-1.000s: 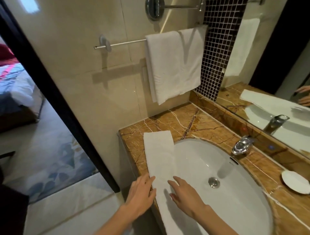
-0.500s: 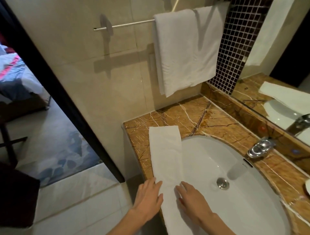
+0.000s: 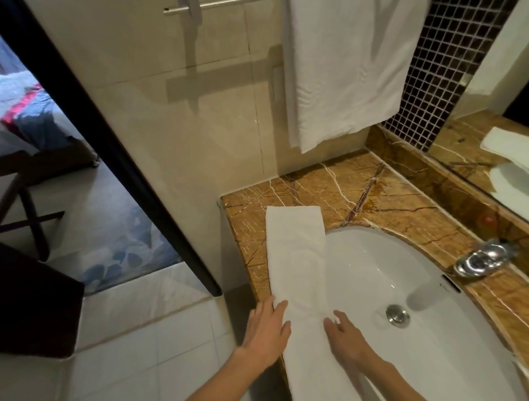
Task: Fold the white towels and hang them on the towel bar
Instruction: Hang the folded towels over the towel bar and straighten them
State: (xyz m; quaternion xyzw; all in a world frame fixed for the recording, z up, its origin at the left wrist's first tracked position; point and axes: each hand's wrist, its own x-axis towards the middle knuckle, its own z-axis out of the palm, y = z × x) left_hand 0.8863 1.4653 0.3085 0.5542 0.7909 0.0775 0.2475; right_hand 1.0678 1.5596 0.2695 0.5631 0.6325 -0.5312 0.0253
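towels: you've got two white ones, the long folded towel (image 3: 297, 257) and the hanging towel (image 3: 343, 71)
towel bar (image 3: 229, 3): just one
hands: both of yours, so two, left hand (image 3: 266, 332) and right hand (image 3: 346, 339)
sink (image 3: 372, 272): one white basin
faucet (image 3: 481, 259): one, chrome
drain plug (image 3: 397, 314): one
marble counter (image 3: 400, 206): one
mirror (image 3: 498, 71): one on your right

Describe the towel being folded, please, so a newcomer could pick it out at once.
Find the white sink. Along its left rim lies a long, narrow towel strip, the left hand and right hand on its near end. Unlike the wide towel hanging from the bar above, it lies flat.
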